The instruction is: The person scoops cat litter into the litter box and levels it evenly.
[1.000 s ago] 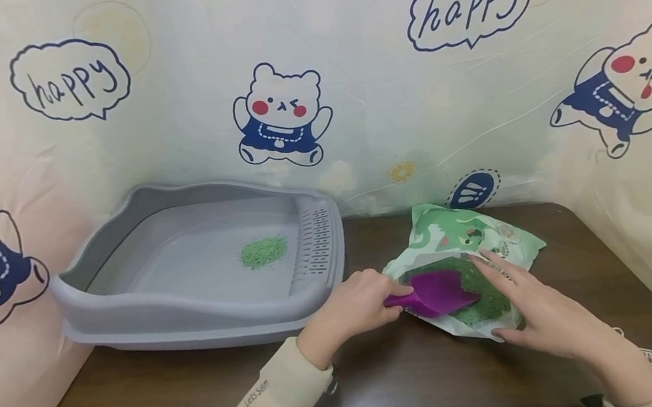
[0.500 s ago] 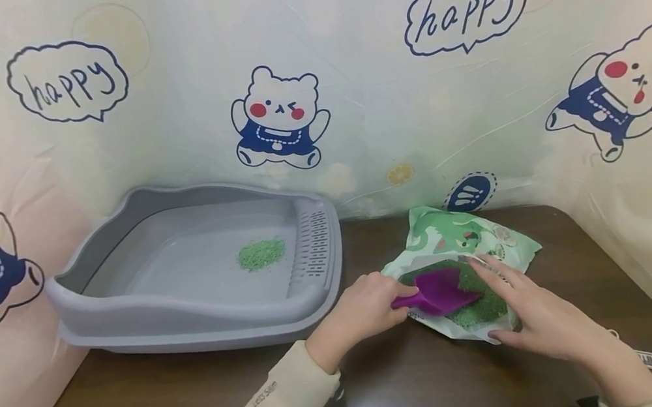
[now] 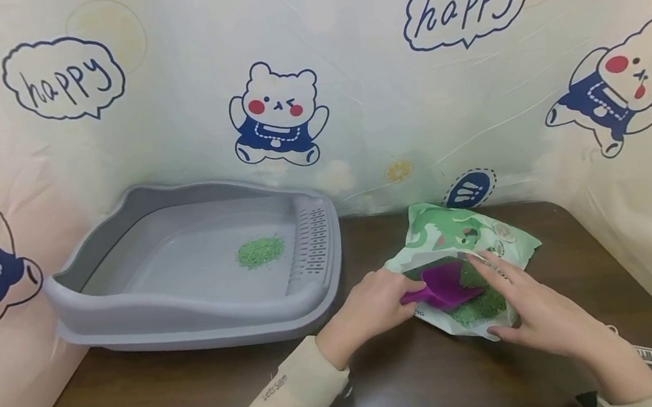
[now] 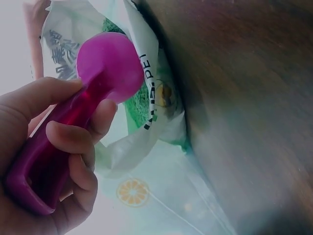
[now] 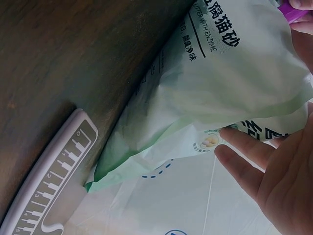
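My left hand (image 3: 379,300) grips the handle of a purple scoop (image 3: 446,285), fingers curled round it in the left wrist view. The scoop's blade lies inside the mouth of a green and white cat litter bag (image 3: 467,232), on green litter pellets (image 3: 480,306). Partly straight fingers of my right hand (image 3: 542,307) rest on the bag's right side, with the thumb at its near lip. In the right wrist view, two fingertips touch the bag (image 5: 230,98) near its printed label. Left of the hands, a grey litter box (image 3: 194,308) holds a small heap of pellets (image 3: 260,252).
A ruler-like piece with piano-key markings (image 5: 61,171) lies on the brown table (image 3: 202,386) near my right wrist. Behind the table hangs a patterned cloth (image 3: 364,108) with bear drawings. The litter box has a slotted strip (image 3: 313,241) along its right side.
The left hand and scoop have shifted slightly right, further into the bag. My right hand stays about where it was. The heap in the litter box looks the same.
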{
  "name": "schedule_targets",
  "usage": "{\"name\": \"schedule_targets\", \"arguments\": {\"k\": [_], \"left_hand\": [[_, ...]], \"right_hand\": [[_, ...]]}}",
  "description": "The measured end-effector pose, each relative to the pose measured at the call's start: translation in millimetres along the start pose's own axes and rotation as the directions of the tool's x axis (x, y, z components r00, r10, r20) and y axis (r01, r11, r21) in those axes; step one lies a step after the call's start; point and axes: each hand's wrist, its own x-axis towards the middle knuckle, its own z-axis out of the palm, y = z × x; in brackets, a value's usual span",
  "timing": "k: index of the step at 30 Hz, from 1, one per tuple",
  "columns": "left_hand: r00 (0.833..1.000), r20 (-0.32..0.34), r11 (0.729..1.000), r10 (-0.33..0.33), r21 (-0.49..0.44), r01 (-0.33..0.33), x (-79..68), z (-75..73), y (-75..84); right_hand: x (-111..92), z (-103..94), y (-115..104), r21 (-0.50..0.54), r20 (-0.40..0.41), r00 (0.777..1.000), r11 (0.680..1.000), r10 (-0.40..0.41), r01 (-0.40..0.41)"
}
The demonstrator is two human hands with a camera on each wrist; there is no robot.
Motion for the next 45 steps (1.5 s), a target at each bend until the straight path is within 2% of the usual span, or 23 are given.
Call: {"name": "schedule_targets", "arguments": {"k": [7, 12, 20, 27, 45], "left_hand": [[0.999, 0.015, 0.999, -0.034, -0.017, 0.034, 3.8, -0.9, 2.8], [0.999, 0.024, 0.999, -0.028, -0.045, 0.029, 2.9, 0.2, 2.4], [1.000, 0.003, 0.996, -0.028, -0.087, 0.028, -2.8, -2.6, -0.3], [1.000, -0.020, 0.997, -0.021, -0.076, 0.020, -9.1, -6.0, -6.5], [0.998, -0.057, 0.987, 0.010, -0.157, -0.019, -26.3, -4.4, -19.2]], "right_hand": [[0.5, -2.0, 1.2, 0.009, 0.007, 1.000, 1.000, 0.007, -0.007], [-0.9, -0.9, 0.9, 0.020, 0.026, 0.999, 1.000, 0.020, -0.021], [-0.9, 1.1, 0.3, 0.035, 0.025, 0.999, 0.999, 0.028, -0.029], [-0.4, 1.9, 0.2, 0.025, 0.010, 1.000, 1.000, 0.014, -0.014], [1.4, 1.7, -0.2, 0.010, 0.007, 1.000, 1.000, 0.005, -0.005]]}}
